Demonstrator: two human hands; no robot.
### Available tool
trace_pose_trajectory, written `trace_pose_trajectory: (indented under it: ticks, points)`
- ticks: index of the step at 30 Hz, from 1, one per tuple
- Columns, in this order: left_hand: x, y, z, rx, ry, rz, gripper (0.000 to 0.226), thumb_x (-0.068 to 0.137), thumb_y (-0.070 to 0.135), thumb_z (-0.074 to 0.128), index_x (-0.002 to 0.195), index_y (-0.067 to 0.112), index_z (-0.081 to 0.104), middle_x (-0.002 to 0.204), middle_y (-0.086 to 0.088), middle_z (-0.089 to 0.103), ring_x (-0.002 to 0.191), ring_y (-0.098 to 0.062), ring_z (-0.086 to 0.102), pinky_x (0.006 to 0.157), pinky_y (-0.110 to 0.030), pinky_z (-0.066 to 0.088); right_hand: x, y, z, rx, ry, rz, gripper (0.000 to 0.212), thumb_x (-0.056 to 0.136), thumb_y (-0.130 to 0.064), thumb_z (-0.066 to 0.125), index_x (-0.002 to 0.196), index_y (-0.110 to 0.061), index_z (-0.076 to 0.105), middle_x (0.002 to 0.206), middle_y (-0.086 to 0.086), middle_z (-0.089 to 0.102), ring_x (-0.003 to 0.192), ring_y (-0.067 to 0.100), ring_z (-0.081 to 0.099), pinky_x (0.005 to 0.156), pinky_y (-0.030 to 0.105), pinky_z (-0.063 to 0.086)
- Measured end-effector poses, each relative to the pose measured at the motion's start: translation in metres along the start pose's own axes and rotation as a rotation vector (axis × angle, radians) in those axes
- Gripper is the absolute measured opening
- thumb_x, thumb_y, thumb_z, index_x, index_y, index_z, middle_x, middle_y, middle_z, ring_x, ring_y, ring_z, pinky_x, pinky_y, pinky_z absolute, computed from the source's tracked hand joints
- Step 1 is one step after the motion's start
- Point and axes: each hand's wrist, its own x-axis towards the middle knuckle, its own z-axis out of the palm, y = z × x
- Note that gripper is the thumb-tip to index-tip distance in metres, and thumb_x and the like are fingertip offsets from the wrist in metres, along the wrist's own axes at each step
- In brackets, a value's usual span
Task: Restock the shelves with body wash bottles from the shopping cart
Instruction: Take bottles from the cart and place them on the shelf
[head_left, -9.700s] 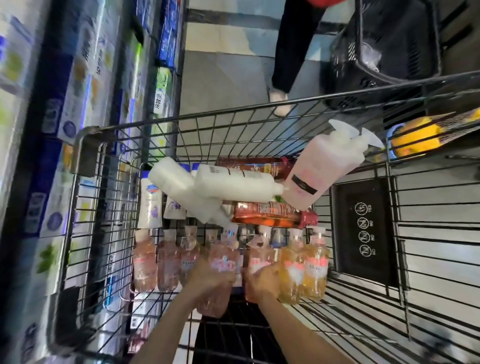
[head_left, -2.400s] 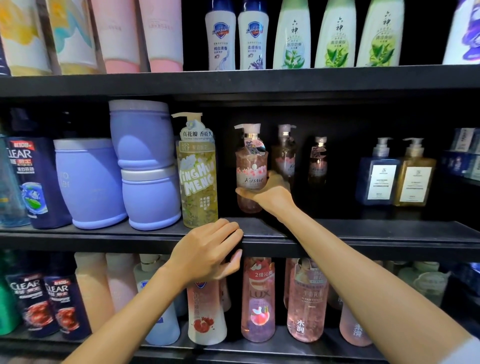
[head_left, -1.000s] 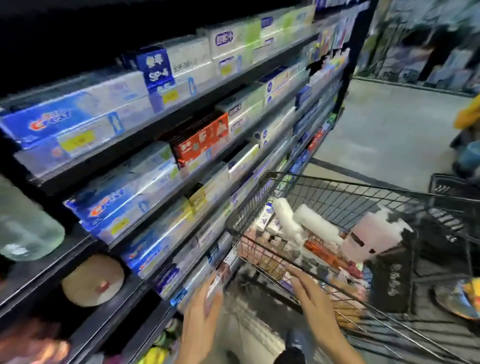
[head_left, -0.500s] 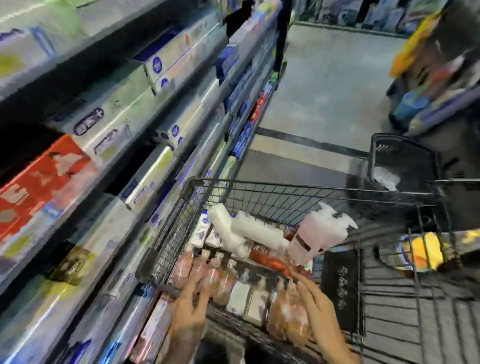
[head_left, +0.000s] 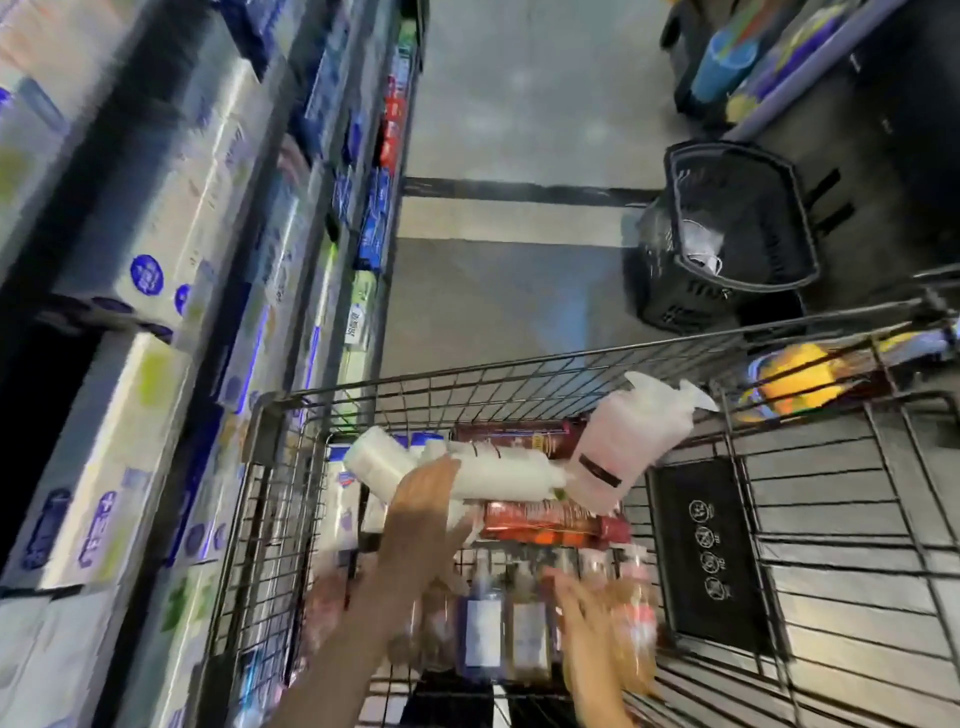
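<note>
The wire shopping cart (head_left: 524, 371) stands in the aisle, just beside the shelves (head_left: 332, 218) on the left. Both hands reach down into the cart basket.

Left hand (head_left: 423, 514): inside the cart, fingers extended and spread, resting on or just over the white bottles (head_left: 498, 475) that lie on their sides at the top of the load. Motion blur; contact w/ the bottles can't be confirmed. No grip visible.

Right hand (head_left: 582, 618): lower in the cart, at the row of upright body wash bottles (head_left: 483, 623) along the near side. Heavily blurred; fingers appear extended next to an amber bottle (head_left: 636, 618), but whether they grip it can't be told.

Cart contents, other: a pink pump bottle (head_left: 628, 452) leans tilted vs. the right side of the basket; two red-brown bottles (head_left: 550, 522) lie flat under and beside the white ones. The black child-seat flap (head_left: 711, 556) w/ warning icons sits right of the bottles.

Surroundings: a black hand basket (head_left: 737, 234) stands on the floor (head_left: 519, 104) beyond the cart. The shelves hold boxed goods; labels are too blurred to read.
</note>
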Motion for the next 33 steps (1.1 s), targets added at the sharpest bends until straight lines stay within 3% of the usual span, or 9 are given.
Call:
trace_pose_trajectory:
  ticks: [3, 8, 13, 16, 22, 24, 26, 31, 33]
  points:
    - [0.051, -0.011, 0.028, 0.222, -0.047, 0.306, 0.066, 0.044, 0.013, 0.088, 0.103, -0.006, 0.069, 0.102, -0.022, 0.069, 0.095, -0.035, 0.067, 0.085, -0.048, 0.055, 0.016, 0.010, 0.022, 0.072, 0.066, 0.076, 0.022, 0.099, -0.020, 0.048, 0.095, -0.032, 0.066, 0.099, -0.026, 0.054, 0.095, -0.006, 0.051, 0.081, 0.007, 0.037]
    - [0.084, -0.006, 0.071, 0.465, -0.164, 0.482, 0.027, 0.070, 0.001, 0.064, 0.091, 0.013, 0.077, 0.080, -0.007, 0.071, 0.070, -0.021, 0.067, 0.065, -0.030, 0.056, 0.027, 0.026, 0.030, 0.073, 0.109, 0.157, 0.019, 0.097, -0.019, 0.052, 0.090, -0.027, 0.068, 0.098, -0.002, 0.066, 0.106, 0.026, 0.059, 0.105, 0.046, 0.042]
    - [0.107, -0.006, 0.086, 0.534, -0.505, 0.242, 0.065, 0.091, 0.023, 0.059, 0.145, 0.007, 0.027, 0.135, -0.016, 0.046, 0.121, -0.029, 0.047, 0.099, -0.038, 0.039, 0.024, 0.033, 0.019, 0.067, 0.159, 0.145, 0.020, 0.096, -0.015, 0.055, 0.103, -0.020, 0.072, 0.095, 0.004, 0.070, 0.095, 0.019, 0.063, 0.096, 0.036, 0.048]
    - [0.099, -0.012, 0.065, 0.234, -0.393, 0.208, 0.088, 0.060, 0.042, 0.087, 0.132, 0.008, 0.049, 0.114, -0.008, 0.062, 0.101, -0.022, 0.063, 0.079, -0.027, 0.052, 0.019, 0.038, 0.014, 0.042, 0.154, 0.144, 0.017, 0.094, -0.013, 0.057, 0.097, -0.023, 0.070, 0.100, 0.003, 0.070, 0.096, 0.018, 0.062, 0.097, 0.035, 0.047]
    - [0.055, -0.036, 0.005, -0.671, -0.731, -0.458, 0.067, 0.054, 0.056, 0.085, 0.107, 0.025, 0.060, 0.099, 0.006, 0.068, 0.089, -0.013, 0.065, 0.070, -0.021, 0.054, 0.016, 0.036, 0.020, 0.034, 0.153, 0.168, 0.018, 0.097, -0.014, 0.054, 0.090, -0.022, 0.069, 0.099, 0.005, 0.070, 0.101, 0.027, 0.063, 0.100, 0.045, 0.046]
    - [0.029, -0.045, -0.013, -0.869, -0.684, -0.600, 0.080, 0.039, 0.062, 0.086, 0.103, 0.019, 0.066, 0.096, -0.005, 0.074, 0.086, -0.020, 0.070, 0.076, -0.037, 0.057, 0.017, 0.032, 0.030, 0.049, 0.140, 0.157, 0.018, 0.097, -0.016, 0.052, 0.092, -0.019, 0.069, 0.097, 0.000, 0.069, 0.098, 0.020, 0.063, 0.095, 0.038, 0.048]
    - [0.000, -0.056, -0.029, -1.037, -0.605, -0.714, 0.088, 0.029, 0.059, 0.090, 0.100, 0.013, 0.069, 0.092, -0.011, 0.074, 0.080, -0.025, 0.072, 0.065, -0.035, 0.057, 0.021, 0.027, 0.048, 0.011, 0.096, 0.144, 0.017, 0.098, -0.015, 0.051, 0.100, -0.016, 0.068, 0.102, 0.000, 0.067, 0.095, 0.013, 0.061, 0.085, 0.023, 0.048]
    - [-0.056, -0.091, -0.070, -1.179, -0.356, -0.957, 0.097, 0.011, 0.050, 0.094, 0.094, 0.007, 0.068, 0.086, -0.020, 0.073, 0.070, -0.033, 0.072, 0.050, -0.034, 0.056, 0.042, 0.020, 0.115, 0.139, -0.116, 0.243, 0.019, 0.097, -0.005, 0.049, 0.089, 0.003, 0.064, 0.097, 0.030, 0.065, 0.090, 0.041, 0.062, 0.079, 0.040, 0.048]
    - [-0.068, -0.106, -0.085, -1.147, -0.258, -0.974, 0.104, 0.003, 0.052, 0.092, 0.094, 0.008, 0.066, 0.081, -0.018, 0.073, 0.065, -0.032, 0.071, 0.047, -0.033, 0.055, 0.046, 0.014, 0.148, 0.342, -0.237, 0.377, 0.014, 0.096, -0.003, 0.047, 0.088, -0.001, 0.059, 0.083, 0.022, 0.066, 0.083, 0.036, 0.060, 0.070, 0.036, 0.049]
